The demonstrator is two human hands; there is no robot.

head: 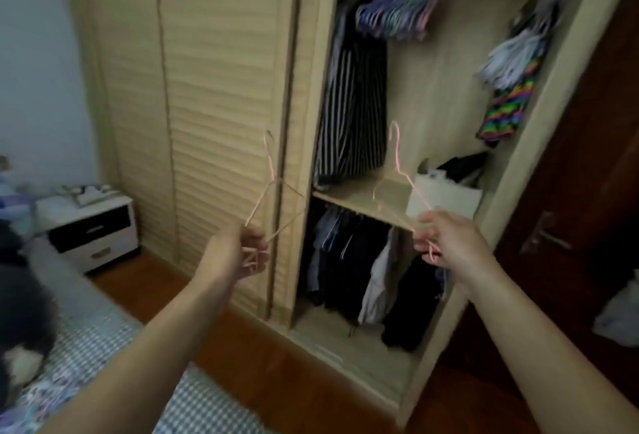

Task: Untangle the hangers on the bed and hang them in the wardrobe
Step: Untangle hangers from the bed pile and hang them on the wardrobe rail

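While both arms reach over the bed (103, 337), left hand (238, 254) fingers pinch one pink hanger (273, 188), right hand (446, 243) fingers clamp another pink hanger (397, 164), both hooks up. Beyond, open wardrobe (553, 143); hanger bundle (397, 8) on rail.

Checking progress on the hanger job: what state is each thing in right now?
Left hand: grips a pink hanger, hook up.
Right hand: grips another pink hanger, hook up.
Wardrobe: open.
Louvred door: slid aside.
Hangers on the rail: hung, bunched together.
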